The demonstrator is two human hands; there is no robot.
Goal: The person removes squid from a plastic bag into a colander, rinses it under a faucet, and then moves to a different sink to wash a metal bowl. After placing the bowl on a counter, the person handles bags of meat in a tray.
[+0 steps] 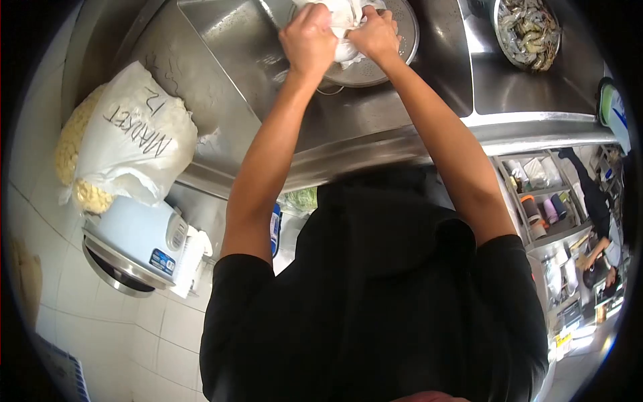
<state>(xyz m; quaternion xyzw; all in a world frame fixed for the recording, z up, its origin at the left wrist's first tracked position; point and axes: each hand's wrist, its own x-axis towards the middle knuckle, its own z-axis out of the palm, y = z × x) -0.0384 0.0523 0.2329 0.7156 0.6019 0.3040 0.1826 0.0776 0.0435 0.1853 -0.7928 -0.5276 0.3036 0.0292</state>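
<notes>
White and crumpled, the bundle [345, 51] is gripped by the left hand [309, 41] and right hand [377, 35]; it should be kept low over the strainer [408, 28].

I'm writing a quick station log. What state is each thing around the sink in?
Left hand: closed on the white bundle
Right hand: closed on the same bundle
White bundle: crumpled, material unclear
Perforated pan: under the bundle
Shrimp bowl: uncovered, heaped
Bag marked MARKET: bulging, wrinkled
</notes>
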